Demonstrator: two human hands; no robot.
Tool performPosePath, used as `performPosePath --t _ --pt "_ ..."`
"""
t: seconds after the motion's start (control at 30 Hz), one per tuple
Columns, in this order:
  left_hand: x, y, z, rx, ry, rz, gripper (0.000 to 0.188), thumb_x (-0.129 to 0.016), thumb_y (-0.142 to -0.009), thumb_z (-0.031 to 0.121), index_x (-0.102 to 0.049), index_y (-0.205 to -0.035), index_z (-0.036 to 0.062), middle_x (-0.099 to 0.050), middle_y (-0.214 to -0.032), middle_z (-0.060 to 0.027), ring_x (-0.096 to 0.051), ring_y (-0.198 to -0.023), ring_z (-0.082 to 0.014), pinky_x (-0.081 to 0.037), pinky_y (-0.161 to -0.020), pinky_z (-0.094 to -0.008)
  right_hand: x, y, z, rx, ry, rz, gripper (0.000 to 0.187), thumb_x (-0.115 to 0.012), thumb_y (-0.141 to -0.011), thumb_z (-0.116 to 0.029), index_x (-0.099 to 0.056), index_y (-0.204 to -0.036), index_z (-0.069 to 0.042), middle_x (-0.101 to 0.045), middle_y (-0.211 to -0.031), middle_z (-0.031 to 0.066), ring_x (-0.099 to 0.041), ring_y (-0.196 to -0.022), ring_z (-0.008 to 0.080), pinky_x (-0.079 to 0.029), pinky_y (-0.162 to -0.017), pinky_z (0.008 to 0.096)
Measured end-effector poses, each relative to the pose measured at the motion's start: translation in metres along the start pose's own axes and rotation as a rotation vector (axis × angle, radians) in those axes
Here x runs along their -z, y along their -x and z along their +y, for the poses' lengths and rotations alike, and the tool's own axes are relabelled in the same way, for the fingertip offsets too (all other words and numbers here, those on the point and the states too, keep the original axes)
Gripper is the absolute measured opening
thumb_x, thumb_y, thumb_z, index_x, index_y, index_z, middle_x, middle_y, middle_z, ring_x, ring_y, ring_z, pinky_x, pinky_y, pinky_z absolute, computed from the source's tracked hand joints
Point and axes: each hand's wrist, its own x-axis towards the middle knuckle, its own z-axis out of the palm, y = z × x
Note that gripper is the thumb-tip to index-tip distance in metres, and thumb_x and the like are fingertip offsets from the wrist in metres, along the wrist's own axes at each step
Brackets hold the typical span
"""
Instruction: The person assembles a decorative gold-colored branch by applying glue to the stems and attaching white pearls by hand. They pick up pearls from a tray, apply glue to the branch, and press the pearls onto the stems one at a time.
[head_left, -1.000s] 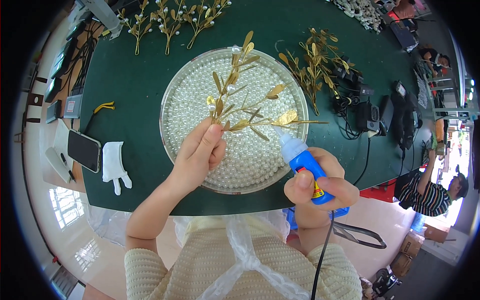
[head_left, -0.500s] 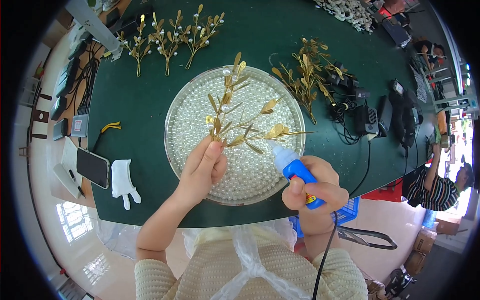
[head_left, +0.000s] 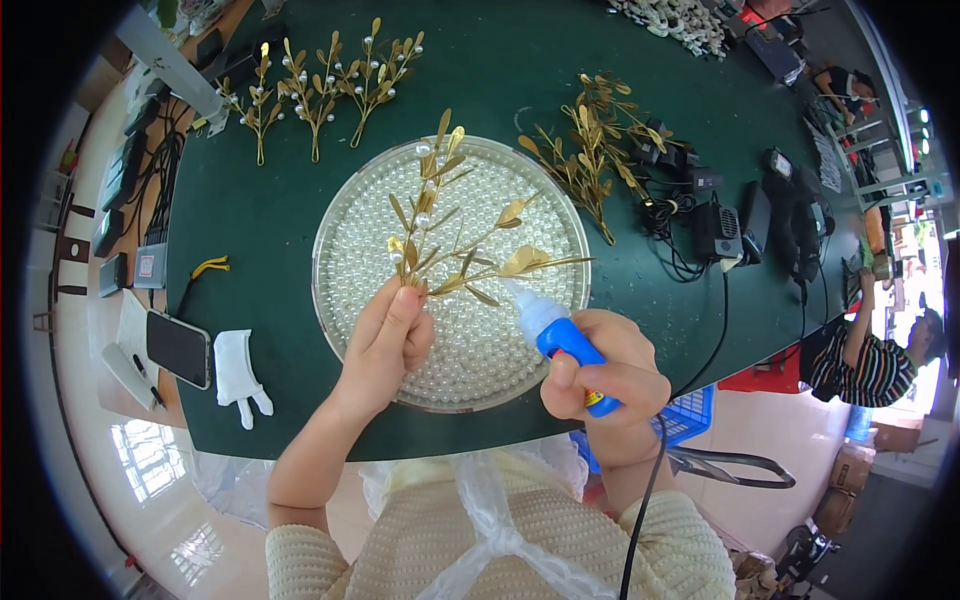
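Note:
My left hand (head_left: 388, 335) is closed, pinching the stem end of a gold leafy branch (head_left: 522, 262) between thumb and fingers. A few white pearls sit on its upright sprig, while the sprigs leaning right show only leaves. In my closed right hand (head_left: 625, 380) is a blue corded glue gun (head_left: 570, 342). Its pale, translucent nozzle points up and left, close below the branch's lower right sprig; whether the tip touches cannot be made out. Both hands are over or beside a round metal-rimmed tray (head_left: 316, 285) filled with loose white pearls (head_left: 480, 350).
Pearl-trimmed gold branches (head_left: 315, 110) lie at the far left, bare-leaved ones (head_left: 597, 160) right of the tray. A phone (head_left: 180, 348) and white glove (head_left: 236, 368) lie at left. Black adapters and cables (head_left: 716, 230) occupy the right. A striped-shirted person (head_left: 865, 355) is farther right.
The whole view has shifted slightly, putting the table and both hands a little farther left in the picture. My grips and the glue gun's place by the branch look nearly the same.

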Motion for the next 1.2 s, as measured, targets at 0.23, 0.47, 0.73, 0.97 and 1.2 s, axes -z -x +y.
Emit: performPosePath --t 0.23,0.47,0.73,0.97,1.2 --pt "0.000 0.000 0.001 0.000 -0.003 -0.007 0.026 -0.032 -0.094 0.030 -0.039 -0.085 0.0074 -0.028 -0.051 0.0040 -0.023 -0.044 -0.0042 -0.019 -0.040 -0.0203 -0.002 0.000 -0.002 -0.013 -0.005 -0.010 0.026 -0.064 -0.060 0.006 -0.050 -0.076 -0.008 -0.042 -0.053 0.0049 -0.041 -0.039 0.0193 -0.034 -0.036 0.0262" --pt "0.000 -0.001 -0.001 -0.040 -0.059 0.003 0.026 -0.033 -0.094 0.033 -0.039 -0.087 0.0090 -0.023 -0.051 0.0048 -0.020 -0.042 -0.0045 -0.016 -0.039 -0.0211 -0.002 0.003 0.001 0.000 -0.030 0.014 0.025 -0.064 -0.062 0.006 -0.050 -0.076 -0.008 -0.042 -0.052 0.0050 -0.040 -0.039 0.0191 -0.033 -0.036 0.0262" --pt "0.000 0.000 0.001 -0.015 -0.023 0.020 0.026 -0.032 -0.095 0.030 -0.041 -0.086 0.0065 -0.028 -0.051 0.0039 -0.024 -0.044 -0.0043 -0.020 -0.040 -0.0204 -0.003 0.005 0.006 -0.021 -0.030 0.087 0.023 -0.064 -0.061 0.005 -0.050 -0.075 -0.007 -0.045 -0.052 0.0067 -0.043 -0.039 0.0200 -0.037 -0.038 0.0266" --pt "0.002 0.003 0.001 -0.183 -0.049 0.084 0.026 -0.031 -0.095 0.029 -0.040 -0.085 0.0067 -0.029 -0.052 0.0040 -0.024 -0.045 -0.0039 -0.019 -0.041 -0.0203 0.005 -0.003 0.029 -0.433 -0.223 0.663 0.019 -0.052 -0.075 -0.018 -0.039 -0.080 -0.006 -0.033 -0.056 -0.0017 -0.035 -0.042 0.0095 -0.032 -0.040 0.0214" --pt "0.012 0.005 0.005 -0.578 -0.587 0.227 0.029 -0.036 -0.093 0.031 -0.042 -0.089 0.0031 -0.038 -0.057 0.0020 -0.032 -0.050 -0.0044 -0.025 -0.044 -0.0196 0.040 -0.014 0.042 -0.814 -1.036 0.639 0.016 -0.050 -0.082 -0.019 -0.048 -0.092 -0.007 -0.025 -0.047 -0.0066 -0.018 -0.038 0.0031 -0.014 -0.037 0.0200"
